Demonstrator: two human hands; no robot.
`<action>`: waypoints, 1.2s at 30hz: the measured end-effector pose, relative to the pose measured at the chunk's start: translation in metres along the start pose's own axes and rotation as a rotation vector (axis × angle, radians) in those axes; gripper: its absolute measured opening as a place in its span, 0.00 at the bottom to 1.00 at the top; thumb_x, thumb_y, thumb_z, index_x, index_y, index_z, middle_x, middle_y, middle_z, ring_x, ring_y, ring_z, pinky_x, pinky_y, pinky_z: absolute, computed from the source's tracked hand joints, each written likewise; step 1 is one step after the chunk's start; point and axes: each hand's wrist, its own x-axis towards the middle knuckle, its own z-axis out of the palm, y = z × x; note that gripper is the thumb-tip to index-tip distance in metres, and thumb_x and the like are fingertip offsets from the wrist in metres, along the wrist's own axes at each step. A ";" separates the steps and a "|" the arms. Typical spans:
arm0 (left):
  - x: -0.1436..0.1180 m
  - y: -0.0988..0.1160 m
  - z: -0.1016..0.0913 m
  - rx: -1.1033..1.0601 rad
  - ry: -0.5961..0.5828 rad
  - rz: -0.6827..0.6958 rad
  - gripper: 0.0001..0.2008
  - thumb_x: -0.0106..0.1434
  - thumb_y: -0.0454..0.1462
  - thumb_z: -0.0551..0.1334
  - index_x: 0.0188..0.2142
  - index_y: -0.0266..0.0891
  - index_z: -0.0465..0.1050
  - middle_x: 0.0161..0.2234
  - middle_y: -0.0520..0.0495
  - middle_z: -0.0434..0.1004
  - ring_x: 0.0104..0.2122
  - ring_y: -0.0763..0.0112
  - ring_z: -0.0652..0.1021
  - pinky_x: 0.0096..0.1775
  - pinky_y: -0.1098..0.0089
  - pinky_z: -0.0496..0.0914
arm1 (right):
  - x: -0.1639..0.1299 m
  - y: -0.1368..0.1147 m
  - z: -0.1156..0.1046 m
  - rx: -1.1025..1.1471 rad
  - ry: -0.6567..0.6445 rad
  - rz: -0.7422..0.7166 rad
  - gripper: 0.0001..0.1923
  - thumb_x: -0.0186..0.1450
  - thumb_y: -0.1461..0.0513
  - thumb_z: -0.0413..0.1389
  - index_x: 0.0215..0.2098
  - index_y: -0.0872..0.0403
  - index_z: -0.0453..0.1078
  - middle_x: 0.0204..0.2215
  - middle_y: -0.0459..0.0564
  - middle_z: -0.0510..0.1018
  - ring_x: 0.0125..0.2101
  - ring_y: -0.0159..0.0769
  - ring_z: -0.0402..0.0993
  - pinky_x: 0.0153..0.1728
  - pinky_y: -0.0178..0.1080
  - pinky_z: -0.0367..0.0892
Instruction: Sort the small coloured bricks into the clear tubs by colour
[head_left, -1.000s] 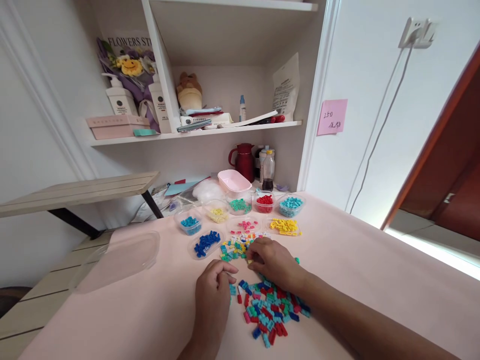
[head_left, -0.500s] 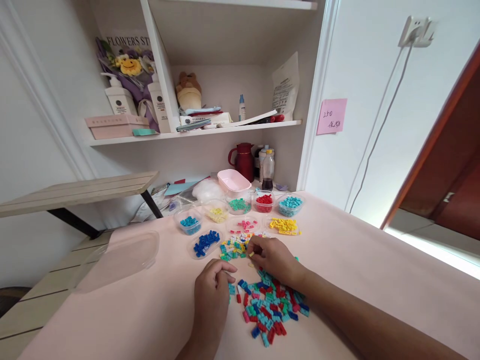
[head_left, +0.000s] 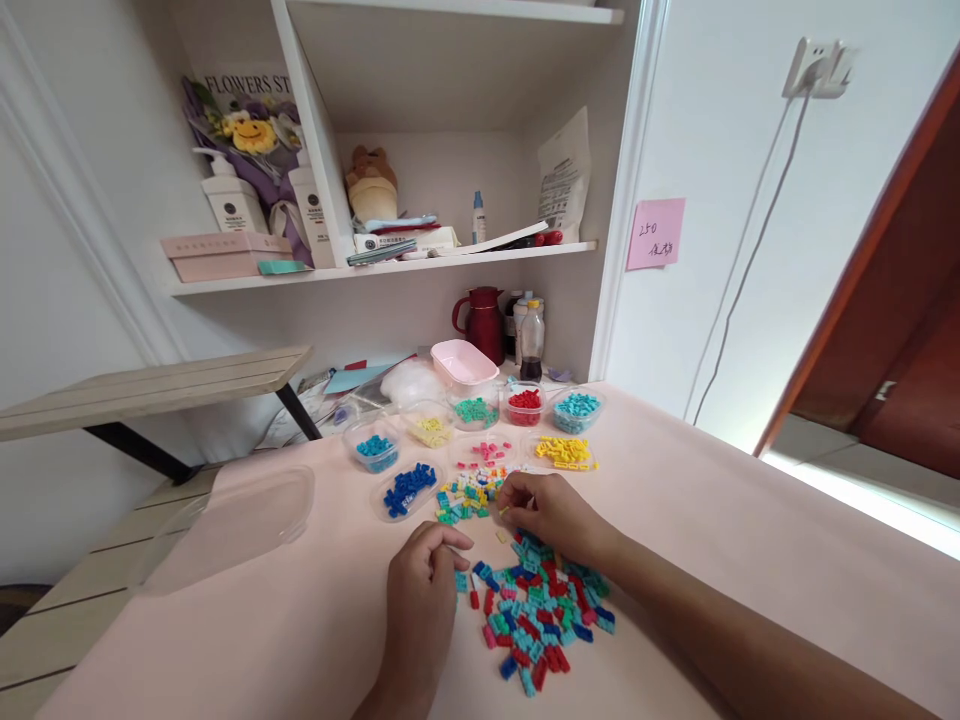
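Note:
My right hand (head_left: 555, 515) is closed in a pinch on a small pale yellow building brick (head_left: 504, 511), just above the table. Under its wrist spreads a mixed pile of bricks (head_left: 544, 610) in red, teal, green and dark blue. A smaller heap of yellow, green and white bricks (head_left: 466, 497) lies beyond its fingertips. Another pale yellow brick (head_left: 501, 537) lies on the table between the hands. My left hand (head_left: 426, 580) rests left of the pile, fingers loosely bent and thumb apart, with nothing visible in it.
Beyond the hands stand clear tubs of sorted bricks: dark blue (head_left: 409, 492), blue (head_left: 376, 452), pale yellow (head_left: 430, 432), green (head_left: 475, 411), red (head_left: 524, 405), turquoise (head_left: 576, 410), pink (head_left: 489, 453) and yellow (head_left: 564, 452). A clear lid (head_left: 225, 530) lies left. A pink tub (head_left: 464, 362) and red jug (head_left: 484, 325) stand behind.
The view has shifted slightly. My right hand stays at nearly the same spot, its pinched brick now less exposed. My left hand has hardly moved.

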 end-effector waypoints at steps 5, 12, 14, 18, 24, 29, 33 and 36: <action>-0.001 0.001 0.000 0.011 0.004 0.006 0.13 0.56 0.31 0.49 0.27 0.40 0.72 0.27 0.50 0.76 0.28 0.68 0.78 0.32 0.71 0.68 | -0.008 -0.014 0.003 -0.208 -0.054 -0.143 0.02 0.57 0.64 0.58 0.27 0.51 0.72 0.27 0.44 0.77 0.30 0.33 0.70 0.31 0.32 0.59; -0.003 0.002 0.000 -0.028 -0.002 0.011 0.15 0.56 0.31 0.49 0.29 0.39 0.75 0.30 0.48 0.78 0.28 0.68 0.78 0.31 0.70 0.69 | -0.008 -0.021 0.007 -0.369 -0.043 -0.210 0.06 0.56 0.68 0.55 0.27 0.52 0.71 0.27 0.46 0.77 0.30 0.34 0.70 0.33 0.34 0.58; -0.003 0.001 0.000 -0.031 0.003 0.011 0.15 0.56 0.31 0.49 0.30 0.39 0.75 0.31 0.48 0.78 0.28 0.68 0.78 0.31 0.70 0.69 | -0.006 -0.017 0.007 -0.260 -0.046 -0.177 0.06 0.56 0.68 0.55 0.28 0.52 0.72 0.28 0.45 0.78 0.31 0.33 0.71 0.33 0.33 0.59; -0.002 0.003 0.000 -0.026 0.002 -0.009 0.15 0.55 0.31 0.49 0.30 0.40 0.75 0.29 0.49 0.78 0.28 0.68 0.78 0.31 0.71 0.68 | -0.002 -0.005 0.007 0.000 -0.006 -0.078 0.06 0.57 0.67 0.54 0.29 0.52 0.73 0.27 0.45 0.79 0.28 0.33 0.72 0.31 0.32 0.62; -0.003 0.007 0.000 -0.020 -0.010 -0.005 0.15 0.55 0.32 0.49 0.28 0.40 0.75 0.24 0.50 0.77 0.27 0.67 0.79 0.31 0.71 0.68 | 0.000 0.000 0.007 0.200 -0.002 0.011 0.05 0.57 0.65 0.55 0.30 0.53 0.73 0.26 0.46 0.78 0.27 0.34 0.72 0.30 0.34 0.65; -0.002 0.004 0.001 -0.025 -0.031 0.005 0.15 0.54 0.32 0.50 0.29 0.40 0.76 0.27 0.49 0.79 0.27 0.67 0.78 0.30 0.71 0.69 | -0.003 -0.007 0.011 0.308 -0.042 -0.020 0.05 0.58 0.64 0.54 0.29 0.53 0.72 0.21 0.43 0.74 0.23 0.32 0.69 0.27 0.33 0.65; -0.002 0.003 0.002 0.001 -0.060 0.018 0.15 0.54 0.31 0.49 0.28 0.40 0.75 0.28 0.48 0.78 0.28 0.68 0.78 0.30 0.71 0.69 | -0.002 -0.008 0.014 0.475 -0.054 -0.007 0.04 0.58 0.62 0.55 0.30 0.53 0.72 0.22 0.44 0.74 0.24 0.33 0.70 0.29 0.35 0.67; -0.002 0.003 0.002 0.013 -0.065 0.028 0.15 0.55 0.31 0.48 0.29 0.40 0.74 0.30 0.48 0.78 0.28 0.69 0.78 0.31 0.71 0.69 | 0.000 -0.009 0.013 0.648 -0.058 0.064 0.07 0.57 0.58 0.58 0.31 0.53 0.71 0.23 0.44 0.75 0.25 0.33 0.72 0.29 0.36 0.68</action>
